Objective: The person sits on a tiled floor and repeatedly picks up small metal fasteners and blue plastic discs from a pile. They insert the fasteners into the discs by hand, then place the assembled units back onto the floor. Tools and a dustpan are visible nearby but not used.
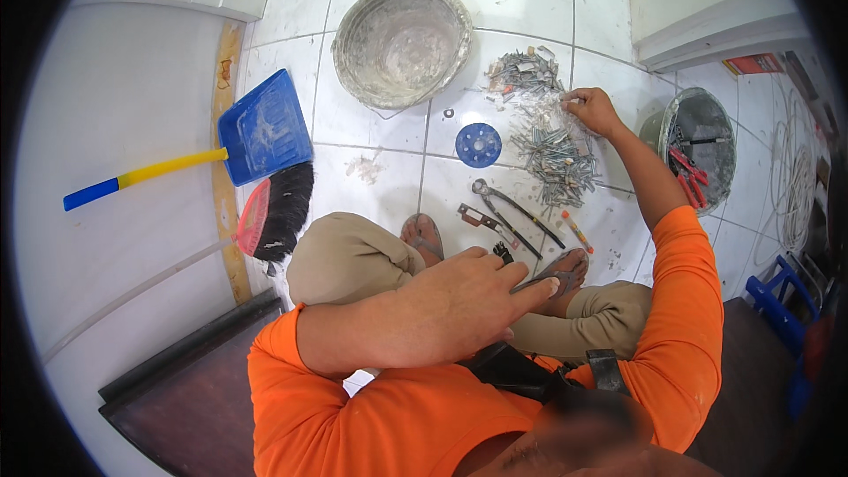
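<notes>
My right hand [594,110] reaches out over a pile of loose screws and small fixings [555,163] on the floor. Its thumb and fingers are pinched together at the pile's edge, and what lies between them is too small to name. A second heap of screws and whitish bits [526,75] lies just beyond. Held across my lap, my left hand [459,305] shows its back, one finger stretched out and the others partly hidden; I see nothing in it. Below the screws are long-handled pincers [517,216], a flat metal piece [479,217] and an orange marker-like stick [577,231].
A grey bucket [404,44] stands ahead, near a blue perforated disc [479,145]. Another bucket [698,150] at right holds red-handled tools. On the left are a blue dustpan [265,128] and a broom [281,212] by the wall. Coiled white cable [792,185] lies far right.
</notes>
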The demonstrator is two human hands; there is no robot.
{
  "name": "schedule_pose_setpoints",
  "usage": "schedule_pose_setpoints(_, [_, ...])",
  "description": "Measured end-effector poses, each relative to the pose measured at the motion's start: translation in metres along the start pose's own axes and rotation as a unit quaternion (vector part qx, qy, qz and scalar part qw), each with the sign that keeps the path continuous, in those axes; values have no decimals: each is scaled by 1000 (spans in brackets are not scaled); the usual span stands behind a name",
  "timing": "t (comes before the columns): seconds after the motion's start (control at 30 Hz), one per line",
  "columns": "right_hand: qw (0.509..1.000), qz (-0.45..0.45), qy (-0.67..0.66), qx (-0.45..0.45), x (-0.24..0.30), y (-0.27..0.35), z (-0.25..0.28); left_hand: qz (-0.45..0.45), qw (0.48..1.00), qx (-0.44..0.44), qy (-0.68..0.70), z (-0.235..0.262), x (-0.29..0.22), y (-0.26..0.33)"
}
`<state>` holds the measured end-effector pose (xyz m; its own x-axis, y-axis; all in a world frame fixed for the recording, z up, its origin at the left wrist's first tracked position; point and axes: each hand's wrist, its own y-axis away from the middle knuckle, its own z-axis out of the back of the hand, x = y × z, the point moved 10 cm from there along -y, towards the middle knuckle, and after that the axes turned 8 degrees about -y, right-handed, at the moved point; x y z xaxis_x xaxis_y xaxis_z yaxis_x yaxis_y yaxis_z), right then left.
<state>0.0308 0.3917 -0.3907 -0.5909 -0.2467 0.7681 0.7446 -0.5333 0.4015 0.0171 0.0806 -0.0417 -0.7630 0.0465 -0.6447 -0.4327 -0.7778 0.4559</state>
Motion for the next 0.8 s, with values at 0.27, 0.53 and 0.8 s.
schedule_pose_setpoints(0.27, [992,24,121,-21,21,13,-6,-5,1000,-11,1,-1,0,0])
schedule_pose_setpoints(0.53, [992,49,103,-50,20,9,-7,-5,1000,-14,-3,0,0,3])
schedule_pose_setpoints(0.8, [923,-156,-341,87,-16,13,-18,-4,1000,-18,2,1,0,5])
